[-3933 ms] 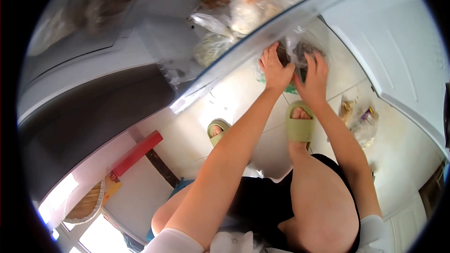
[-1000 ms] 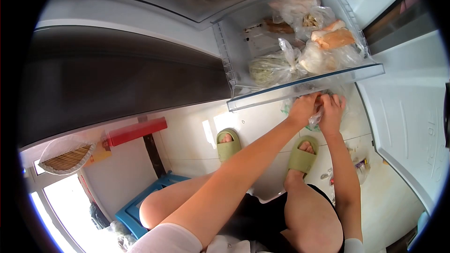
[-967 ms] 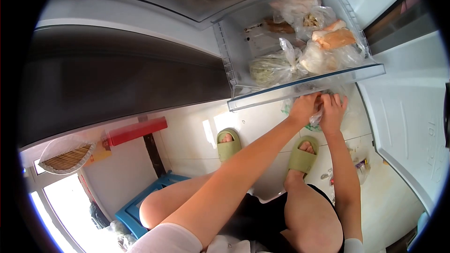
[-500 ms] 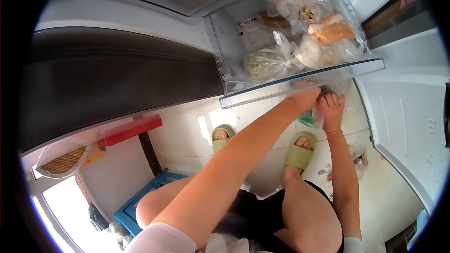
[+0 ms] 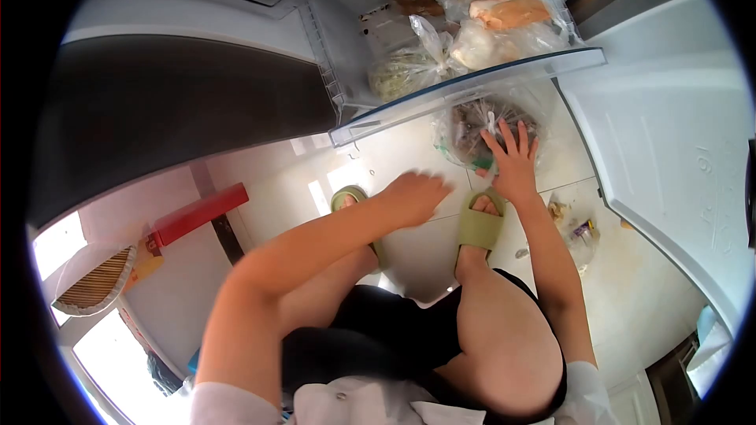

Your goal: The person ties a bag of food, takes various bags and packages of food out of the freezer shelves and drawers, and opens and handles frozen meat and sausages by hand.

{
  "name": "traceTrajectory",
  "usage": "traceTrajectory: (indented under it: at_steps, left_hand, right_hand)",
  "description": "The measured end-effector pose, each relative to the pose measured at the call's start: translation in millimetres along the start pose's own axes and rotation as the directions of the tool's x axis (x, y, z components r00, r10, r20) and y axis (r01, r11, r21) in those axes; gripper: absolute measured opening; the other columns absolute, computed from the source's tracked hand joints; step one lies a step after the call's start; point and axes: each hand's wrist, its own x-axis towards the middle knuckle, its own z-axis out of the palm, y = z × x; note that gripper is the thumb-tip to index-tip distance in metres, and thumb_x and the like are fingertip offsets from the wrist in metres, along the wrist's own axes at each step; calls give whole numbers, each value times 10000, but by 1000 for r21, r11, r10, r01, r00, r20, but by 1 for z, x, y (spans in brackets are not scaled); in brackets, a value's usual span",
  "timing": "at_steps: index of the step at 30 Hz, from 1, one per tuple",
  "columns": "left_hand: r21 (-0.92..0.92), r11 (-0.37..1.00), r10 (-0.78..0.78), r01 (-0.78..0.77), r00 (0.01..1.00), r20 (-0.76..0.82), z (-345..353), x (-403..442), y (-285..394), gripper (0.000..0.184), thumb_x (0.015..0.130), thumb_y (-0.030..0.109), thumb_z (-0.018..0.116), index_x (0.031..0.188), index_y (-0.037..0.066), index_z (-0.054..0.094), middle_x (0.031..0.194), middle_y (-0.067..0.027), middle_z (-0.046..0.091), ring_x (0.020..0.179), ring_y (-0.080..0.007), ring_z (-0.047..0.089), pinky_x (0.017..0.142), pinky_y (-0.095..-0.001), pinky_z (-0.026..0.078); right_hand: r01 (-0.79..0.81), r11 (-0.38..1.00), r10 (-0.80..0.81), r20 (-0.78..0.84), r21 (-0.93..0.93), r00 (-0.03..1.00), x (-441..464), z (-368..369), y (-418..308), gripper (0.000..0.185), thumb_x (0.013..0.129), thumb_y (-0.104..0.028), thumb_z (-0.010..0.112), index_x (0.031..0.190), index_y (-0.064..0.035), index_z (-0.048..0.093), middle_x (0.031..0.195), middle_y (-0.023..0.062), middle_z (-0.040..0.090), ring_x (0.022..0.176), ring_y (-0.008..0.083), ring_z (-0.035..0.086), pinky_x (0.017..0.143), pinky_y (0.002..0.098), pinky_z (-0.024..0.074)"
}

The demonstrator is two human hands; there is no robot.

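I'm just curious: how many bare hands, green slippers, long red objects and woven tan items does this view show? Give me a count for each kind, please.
Bare hands: 2 (left hand, right hand)
Green slippers: 2
Long red object: 1
Woven tan item: 1
Total: 6

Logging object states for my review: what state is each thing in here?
Clear plastic drawer, pulled open.
Pale moulded refrigerator door, swung open.
Clear plastic bag with dark contents, on floor, gathered; knot unclear.
Clear plastic bag of greenish contents, in drawer, gathered.
Green open-toed slippers, worn.
Left hand, off the bags, blurred; grip unclear.
Right hand, fingers spread at dark-filled bag.
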Motion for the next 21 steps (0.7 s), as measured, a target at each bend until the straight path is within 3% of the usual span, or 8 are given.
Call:
traceTrajectory:
  at_steps: [2,3,6,8,11,14,17,21]
  left_hand:
    - [21,999,33,-41,948,316,-31,-62,27,338,751,152,624,1068,55,559,955,-99,581,902,-276,594,762,-392,468]
    - [-29,999,47,-40,961,272,-55,-98,42,316,750,137,615,1048,46,562,948,-100,581,890,-276,593,770,-387,462]
    - [-31,996,-77,86,972,222,-121,-161,91,421,731,141,686,1121,56,554,1080,-104,584,945,-289,586,830,-400,448]
    - [50,992,-114,118,991,-72,-165,-186,131,470,734,154,690,1172,65,545,1102,-77,580,945,-262,585,854,-377,446]
    - [-30,967,-248,252,914,-320,-200,-203,179,541,730,159,690,1236,72,519,1102,-63,587,937,-238,584,847,-351,453]
    - [-83,951,-296,298,800,-523,-209,-201,205,478,733,150,674,1187,76,544,1046,-66,607,926,-231,593,826,-339,461]
    - [-33,937,-286,347,708,-645,-193,-165,204,408,698,148,676,1087,70,584,910,-57,623,842,-220,612,756,-334,483]
    - [-71,953,-263,294,690,-675,-159,-139,190,414,572,309,743,844,53,565,705,-32,554,667,-183,583,631,-303,467]
  right_hand:
    - [-38,998,45,167,-45,985,8,-13,0,821,660,-162,753,1384,-338,407,1511,51,250,1385,407,159,1056,679,153]
    - [-53,996,70,246,-73,967,10,-23,-1,831,660,-157,751,1389,-344,398,1515,51,240,1388,411,147,1060,676,148]
    - [80,995,-76,-70,66,995,14,-75,-18,519,674,2,632,1158,-178,592,1199,88,553,1149,325,474,996,498,344]
    - [199,966,-120,-393,167,911,19,-143,-57,283,661,63,575,895,-81,642,861,68,644,836,272,591,829,387,443]
    - [355,935,-276,-625,2,730,36,-236,-93,272,673,60,578,899,-81,634,865,80,643,826,289,583,801,396,452]
    - [357,922,-382,-524,-152,761,89,-280,-104,297,695,52,589,954,-84,641,930,66,646,897,268,585,827,392,445]
    - [410,862,-472,-181,-298,863,149,-266,-83,373,737,9,608,1088,-114,633,1050,61,631,1041,236,560,913,396,415]
    - [337,809,-308,141,-481,941,176,-243,-70,425,783,-82,625,1201,-160,598,1172,75,595,1163,226,504,1024,413,351]
